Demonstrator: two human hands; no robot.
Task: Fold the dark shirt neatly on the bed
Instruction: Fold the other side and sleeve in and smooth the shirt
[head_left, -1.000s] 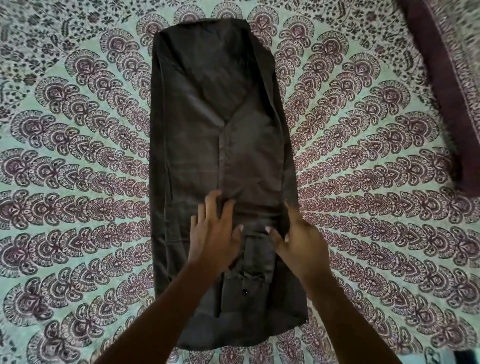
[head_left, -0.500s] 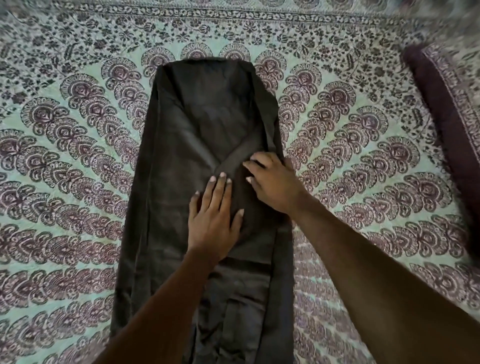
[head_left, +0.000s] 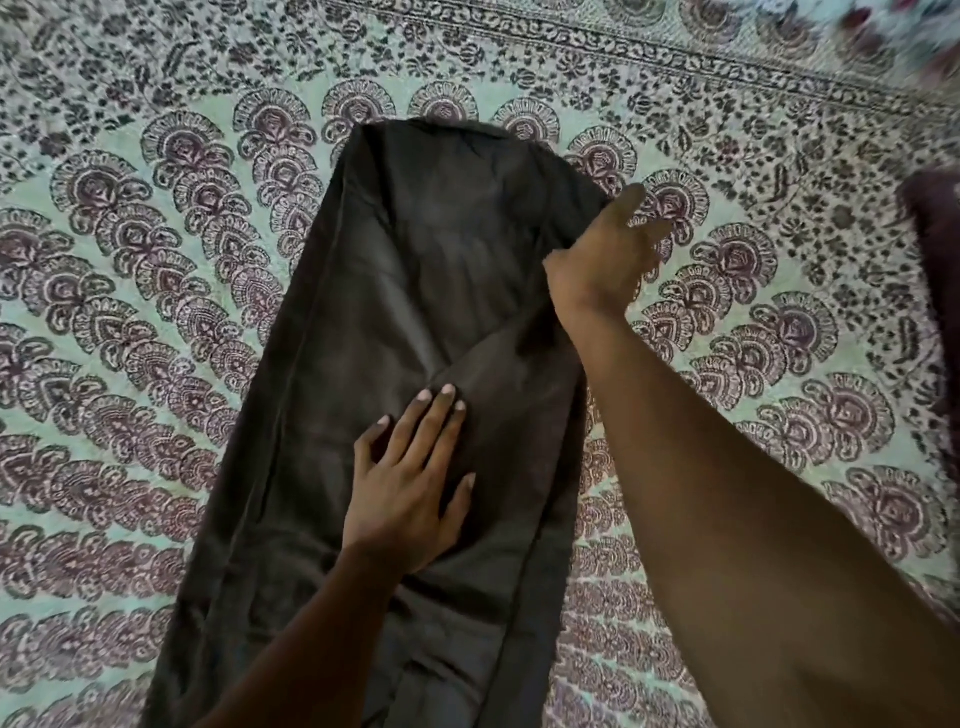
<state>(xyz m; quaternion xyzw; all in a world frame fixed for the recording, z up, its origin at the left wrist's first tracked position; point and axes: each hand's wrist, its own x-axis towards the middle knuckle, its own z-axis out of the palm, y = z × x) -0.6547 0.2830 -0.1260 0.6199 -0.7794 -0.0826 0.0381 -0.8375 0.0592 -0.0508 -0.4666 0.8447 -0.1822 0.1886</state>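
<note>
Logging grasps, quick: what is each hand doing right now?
Left hand: open, pressed flat on the dark shirt.
Right hand: at the shirt's far right edge; grip cannot be told.

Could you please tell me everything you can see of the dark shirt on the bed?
The dark shirt lies flat on the patterned bedspread as a long narrow strip, its sides folded inward. The cloth looks thin, smooth and slightly creased. The left hand presses flat on its middle; the right hand touches its far right edge.

right hand (head_left: 605, 254) now farther up, at the dark shirt's (head_left: 415, 291) far right edge
</note>
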